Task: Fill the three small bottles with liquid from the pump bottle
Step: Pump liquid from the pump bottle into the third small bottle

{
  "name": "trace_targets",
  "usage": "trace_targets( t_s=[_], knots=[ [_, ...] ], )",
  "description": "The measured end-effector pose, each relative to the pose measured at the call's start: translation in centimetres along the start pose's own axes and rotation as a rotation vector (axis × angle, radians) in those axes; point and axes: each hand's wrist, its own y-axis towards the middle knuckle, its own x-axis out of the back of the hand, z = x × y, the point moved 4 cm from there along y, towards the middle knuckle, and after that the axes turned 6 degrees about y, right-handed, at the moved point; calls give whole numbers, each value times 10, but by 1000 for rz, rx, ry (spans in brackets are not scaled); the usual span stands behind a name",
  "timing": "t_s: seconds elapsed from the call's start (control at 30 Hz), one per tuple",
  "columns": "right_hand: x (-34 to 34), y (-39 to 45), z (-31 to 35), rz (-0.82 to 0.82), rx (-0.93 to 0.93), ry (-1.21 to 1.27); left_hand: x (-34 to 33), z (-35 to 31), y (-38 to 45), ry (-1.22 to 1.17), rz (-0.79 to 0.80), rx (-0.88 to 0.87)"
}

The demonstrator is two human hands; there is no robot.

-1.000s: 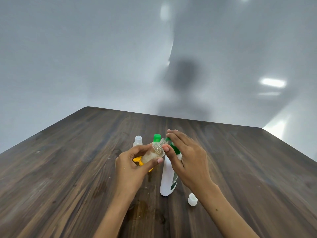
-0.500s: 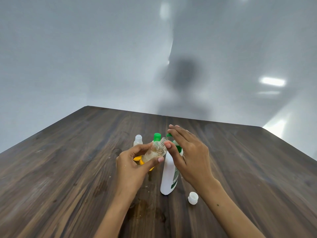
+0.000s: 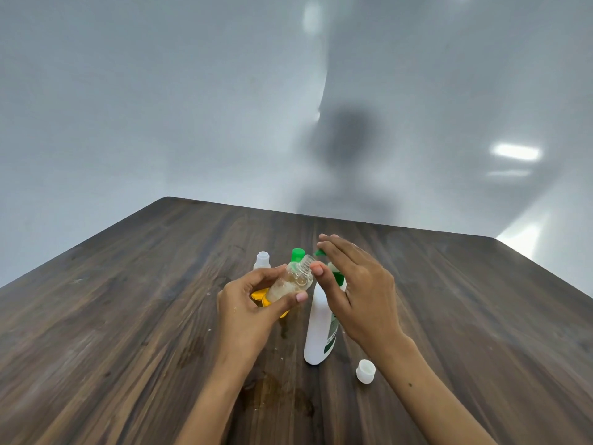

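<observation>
Holding a small clear bottle [image 3: 290, 283] in my left hand [image 3: 253, 311], I have it tilted with its open threaded neck pointing up and to the right, toward the green nozzle of the white pump bottle [image 3: 319, 329]. My thumb and fingers curl round the little bottle's body, and I can see pale yellowish liquid lying in its lower part. The pump bottle stands upright on the dark wooden table [image 3: 128, 316], just right of the held bottle, with a green label on its side. My right hand [image 3: 356, 284] lies over the green pump head, fingers straight and close together, the thumb tip just beside the small bottle's mouth; whether the palm actually presses the pump I cannot tell, since the hand hides it.

Behind my left hand stand two more small bottles: one with a white cap [image 3: 262, 260] to the left, and one with a green cap [image 3: 297, 254] beside it, partly hidden by the held bottle. Something yellow [image 3: 259, 297] shows beneath my left fingers; I cannot tell what it is. A loose white cap [image 3: 365, 371] lies on the table to the right of the pump bottle's base, near my right forearm. Wet smears [image 3: 276, 393] darken the wood near the front edge, between my forearms
</observation>
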Motion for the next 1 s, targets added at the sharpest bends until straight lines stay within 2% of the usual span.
trace_targets(
  t_s=[1.0],
  knots=[
    [-2,-8,-3,18,-21,27,-3,5,-3,18,19,16]
  ],
)
